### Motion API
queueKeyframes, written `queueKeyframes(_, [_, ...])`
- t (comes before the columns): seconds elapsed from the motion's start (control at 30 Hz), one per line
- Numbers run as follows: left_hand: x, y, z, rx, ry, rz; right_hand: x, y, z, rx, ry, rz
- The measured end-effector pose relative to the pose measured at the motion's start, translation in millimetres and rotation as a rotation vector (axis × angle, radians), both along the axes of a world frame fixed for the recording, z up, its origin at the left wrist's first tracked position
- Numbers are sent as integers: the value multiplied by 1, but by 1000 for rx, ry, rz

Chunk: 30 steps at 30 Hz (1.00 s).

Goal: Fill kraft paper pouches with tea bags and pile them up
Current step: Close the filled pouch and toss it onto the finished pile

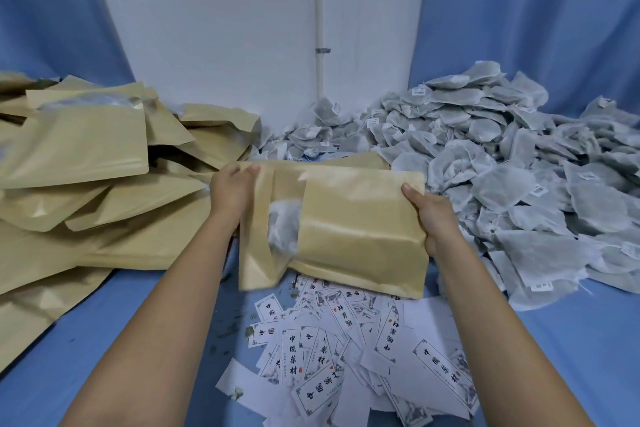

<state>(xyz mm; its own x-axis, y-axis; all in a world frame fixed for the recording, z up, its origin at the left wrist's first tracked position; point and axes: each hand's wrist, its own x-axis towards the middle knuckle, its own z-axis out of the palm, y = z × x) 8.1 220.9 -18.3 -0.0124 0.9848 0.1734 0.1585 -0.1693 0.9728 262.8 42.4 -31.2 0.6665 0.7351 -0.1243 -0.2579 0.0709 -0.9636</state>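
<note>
Pouch (356, 232) at centre, held w/ both hands: left hand (232, 194) pinches its 9 o'clock end, right hand (434, 218) grips the 3 o'clock edge. Risk: that end looks unsealed, so tea bags (282, 230) may spill if tipped twd the pile (79, 163) at 9.

head: worn on person's head | faces forward and down | close over blue table (104, 340) | single view
</note>
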Motion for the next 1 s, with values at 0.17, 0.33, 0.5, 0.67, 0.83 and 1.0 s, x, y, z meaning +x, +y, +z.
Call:
queueKeyframes(0.17, [-1,-37,-18,35,27,97,4,3,-6,109,493,-93])
queueKeyframes(0.33, [39,-99,-49,-578,-451,-520,-35,18,-26,289,666,-72])
queueKeyframes(0.5, [54,-110,-55,-780,-621,-604,-44,12,-42,251,487,-121])
queueKeyframes(0.67, [62,-116,-59,-846,-682,-599,-34,8,-51,106,94,-172])
queueKeyframes(0.83, [53,-115,-78,-899,-895,-487,-22,0,-56,60,138,-204])
queueKeyframes(1.0, [53,-118,-81,-811,-870,-464,-20,-4,-53,119,266,-207])
